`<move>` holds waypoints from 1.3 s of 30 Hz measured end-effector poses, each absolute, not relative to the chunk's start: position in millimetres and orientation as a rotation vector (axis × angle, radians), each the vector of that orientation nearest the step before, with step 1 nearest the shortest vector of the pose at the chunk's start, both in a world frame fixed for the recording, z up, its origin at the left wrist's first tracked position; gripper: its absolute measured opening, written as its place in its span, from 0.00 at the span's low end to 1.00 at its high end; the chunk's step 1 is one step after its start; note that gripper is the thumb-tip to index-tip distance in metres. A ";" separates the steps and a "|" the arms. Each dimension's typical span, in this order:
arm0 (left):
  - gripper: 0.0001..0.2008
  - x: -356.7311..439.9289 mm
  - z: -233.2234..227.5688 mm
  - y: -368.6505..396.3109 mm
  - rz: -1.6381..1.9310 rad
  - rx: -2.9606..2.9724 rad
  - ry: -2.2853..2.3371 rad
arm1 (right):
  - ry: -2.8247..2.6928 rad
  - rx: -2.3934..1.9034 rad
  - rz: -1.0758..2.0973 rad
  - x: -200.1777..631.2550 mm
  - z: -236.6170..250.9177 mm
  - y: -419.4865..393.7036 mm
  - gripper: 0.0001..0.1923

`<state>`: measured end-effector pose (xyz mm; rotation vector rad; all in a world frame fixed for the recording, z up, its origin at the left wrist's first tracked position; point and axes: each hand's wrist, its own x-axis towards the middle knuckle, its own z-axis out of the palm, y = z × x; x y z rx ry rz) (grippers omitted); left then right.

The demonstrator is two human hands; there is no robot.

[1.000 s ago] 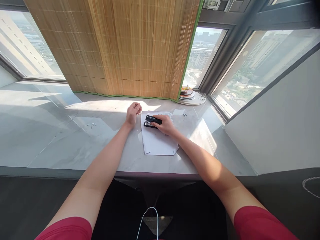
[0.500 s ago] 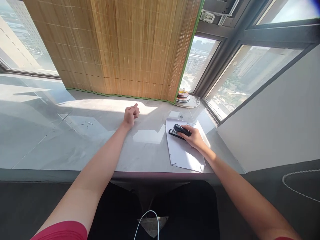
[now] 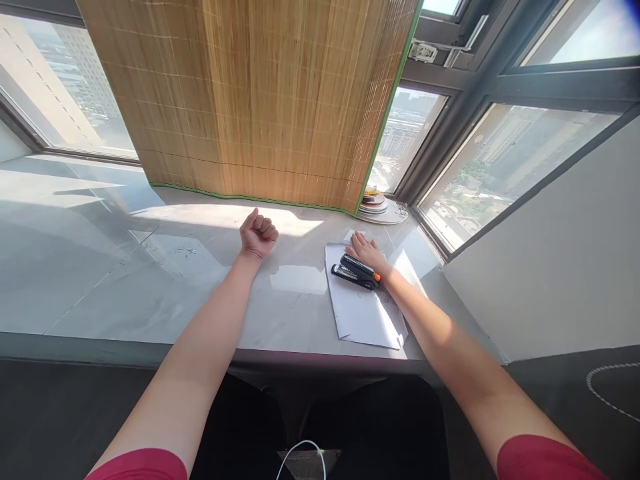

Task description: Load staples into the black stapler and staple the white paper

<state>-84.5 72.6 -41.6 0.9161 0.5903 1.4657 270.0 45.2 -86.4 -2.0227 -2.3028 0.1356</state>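
A black stapler (image 3: 357, 272) with an orange end lies on a sheet of white paper (image 3: 363, 312) at the right of the grey marble sill (image 3: 150, 280). My right hand (image 3: 367, 251) rests flat just behind the stapler, fingers spread toward the window, holding nothing. My left hand (image 3: 257, 234) is balled into a fist on the sill, well left of the paper, with nothing in it.
A bamboo blind (image 3: 250, 100) with a green edge hangs behind the sill. A stack of plates (image 3: 379, 203) sits in the far right corner by the window frame. Small loose staples (image 3: 187, 252) lie scattered at the left. A white cable (image 3: 300, 457) hangs below.
My right hand slid the paper and stapler to the right, then let go of the stapler and moved just behind it. My left hand closed into a fist.
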 end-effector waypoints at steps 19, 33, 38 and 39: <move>0.35 -116.1 -35.7 73.8 1.607 0.890 0.630 | -2.329 -1.560 0.190 40.0 -87.2 78.7 0.40; 0.34 -68.5 -48.5 73.9 1.301 1.200 0.730 | -2.303 -1.854 0.114 172.2 -92.2 62.5 0.42; 0.20 -40.4 -63.2 67.3 1.123 1.852 1.086 | -2.283 -1.876 0.116 205.0 -94.5 55.1 0.43; 0.13 -38.0 -64.9 66.5 1.059 1.972 1.183 | -2.272 -1.874 0.118 207.3 -95.2 54.6 0.43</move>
